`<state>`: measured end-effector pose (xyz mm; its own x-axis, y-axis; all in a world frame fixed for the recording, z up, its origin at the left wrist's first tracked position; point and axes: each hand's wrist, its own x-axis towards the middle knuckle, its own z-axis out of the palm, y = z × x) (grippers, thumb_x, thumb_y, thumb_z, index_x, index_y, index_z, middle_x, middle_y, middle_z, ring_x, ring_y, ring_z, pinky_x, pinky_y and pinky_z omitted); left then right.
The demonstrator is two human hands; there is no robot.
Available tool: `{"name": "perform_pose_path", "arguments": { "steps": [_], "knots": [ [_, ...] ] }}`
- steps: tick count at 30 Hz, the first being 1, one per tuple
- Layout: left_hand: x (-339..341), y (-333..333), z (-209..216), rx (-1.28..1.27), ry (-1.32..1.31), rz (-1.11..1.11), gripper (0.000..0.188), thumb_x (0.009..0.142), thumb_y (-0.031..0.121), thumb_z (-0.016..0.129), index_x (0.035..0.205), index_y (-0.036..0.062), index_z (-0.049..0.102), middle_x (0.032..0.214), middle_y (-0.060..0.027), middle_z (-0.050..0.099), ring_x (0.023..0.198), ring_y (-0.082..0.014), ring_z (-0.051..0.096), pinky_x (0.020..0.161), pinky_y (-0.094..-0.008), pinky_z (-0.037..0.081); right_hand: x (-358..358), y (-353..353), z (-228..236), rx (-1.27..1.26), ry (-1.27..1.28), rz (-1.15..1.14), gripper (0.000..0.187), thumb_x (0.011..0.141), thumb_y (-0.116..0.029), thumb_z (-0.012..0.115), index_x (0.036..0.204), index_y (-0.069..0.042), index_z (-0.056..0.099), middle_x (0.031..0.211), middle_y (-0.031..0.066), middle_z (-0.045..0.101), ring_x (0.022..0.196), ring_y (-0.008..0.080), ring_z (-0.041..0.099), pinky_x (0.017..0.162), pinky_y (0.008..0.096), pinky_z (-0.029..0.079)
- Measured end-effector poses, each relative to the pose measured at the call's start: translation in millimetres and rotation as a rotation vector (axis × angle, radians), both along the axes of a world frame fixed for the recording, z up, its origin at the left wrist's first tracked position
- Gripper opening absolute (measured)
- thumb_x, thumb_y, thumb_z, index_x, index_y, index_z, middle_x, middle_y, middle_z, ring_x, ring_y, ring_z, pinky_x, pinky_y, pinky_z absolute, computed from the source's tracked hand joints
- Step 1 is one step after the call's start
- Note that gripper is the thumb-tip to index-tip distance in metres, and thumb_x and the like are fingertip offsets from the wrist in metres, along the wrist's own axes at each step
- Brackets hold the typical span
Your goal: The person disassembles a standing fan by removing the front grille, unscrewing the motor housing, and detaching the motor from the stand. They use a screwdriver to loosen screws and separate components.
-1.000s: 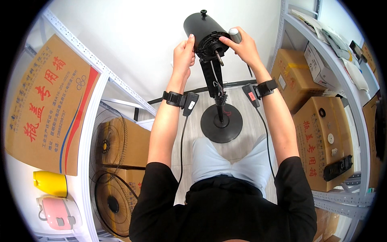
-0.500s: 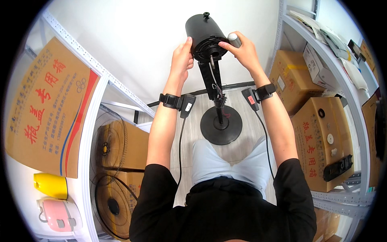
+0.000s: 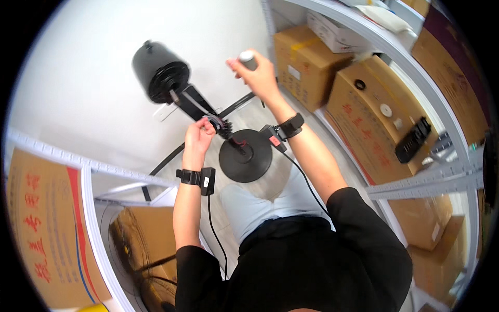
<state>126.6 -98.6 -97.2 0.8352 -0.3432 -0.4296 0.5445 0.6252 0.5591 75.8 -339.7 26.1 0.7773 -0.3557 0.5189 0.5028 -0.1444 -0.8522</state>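
A black pedestal fan without its blades stands in front of me, its motor housing (image 3: 160, 73) on top of the pole and its round base (image 3: 245, 158) on the floor. Wires (image 3: 217, 124) hang exposed along the pole. Beside them is my left hand (image 3: 200, 136), fingers curled together; what they grip, if anything, is hidden. My right hand (image 3: 258, 78) is raised apart from the fan, to its right, closed around a grey cylindrical tool (image 3: 248, 59) with a pale rounded end. Only that end of the tool shows.
Cartons (image 3: 371, 112) fill the shelving on the right, with small round parts and a black plastic piece (image 3: 414, 139) lying on one. At the left, a shelf holds a large carton (image 3: 44, 229); a wire fan guard (image 3: 130, 239) leans below. A white wall stands behind the fan.
My view has swung right. Both hands have come off the motor housing: the left dropped to the wires on the pole, the right moved away rightward with the grey tool.
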Motion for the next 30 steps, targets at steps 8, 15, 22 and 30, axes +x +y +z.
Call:
{"name": "perform_pose_path", "arguments": {
  "steps": [8, 15, 22, 30],
  "knots": [
    [-68.8, -128.7, 42.7, 0.251, -0.435, -0.512, 0.019, 0.093, 0.003, 0.056, 0.111, -0.0006, 0.058, 0.080, -0.0025, 0.052, 0.064, -0.0099, 0.047, 0.053, -0.0235, 0.034, -55.6, -34.8, 1.4, -0.775, 0.031, -0.092, 0.050, 0.076, -0.051, 0.082, 0.098, -0.008, 0.068, 0.096, 0.0113, 0.058, 0.092, 0.0299, 0.058, 0.079, 0.0397, 0.048],
    [-73.9, -158.5, 24.2, 0.215, -0.465, -0.456, 0.013, 0.102, 0.016, 0.054, 0.092, 0.0101, 0.047, 0.069, 0.0037, 0.044, 0.052, -0.0055, 0.037, 0.044, -0.0219, 0.024, -77.1, -40.2, -13.2, -0.695, 0.016, 0.081, 0.044, 0.085, -0.043, 0.076, 0.108, -0.006, 0.068, 0.103, 0.0122, 0.061, 0.094, 0.0266, 0.061, 0.084, 0.0381, 0.051],
    [-76.2, -184.4, 21.4, 0.021, -0.557, -0.148, 0.020, 0.106, 0.028, 0.053, 0.104, 0.0083, 0.049, 0.078, 0.0001, 0.052, 0.066, -0.0075, 0.047, 0.054, -0.0230, 0.039, -73.6, -66.6, -123.8, 1.015, 0.351, 0.175, 0.035, 0.106, -0.034, 0.050, 0.109, -0.002, 0.062, 0.101, 0.0059, 0.063, 0.096, 0.0186, 0.062, 0.085, 0.0327, 0.052],
    [-102.1, -195.7, 15.2, 0.160, -0.801, 0.068, 0.018, 0.105, 0.018, 0.053, 0.118, 0.0091, 0.044, 0.092, -0.0070, 0.063, 0.083, -0.0121, 0.060, 0.074, -0.0250, 0.051, -66.7, -22.9, -113.5, 1.394, 0.351, 0.422, 0.033, 0.109, -0.027, 0.037, 0.102, -0.006, 0.062, 0.095, 0.0036, 0.062, 0.088, 0.0144, 0.059, 0.084, 0.0312, 0.053]
  ]
}}
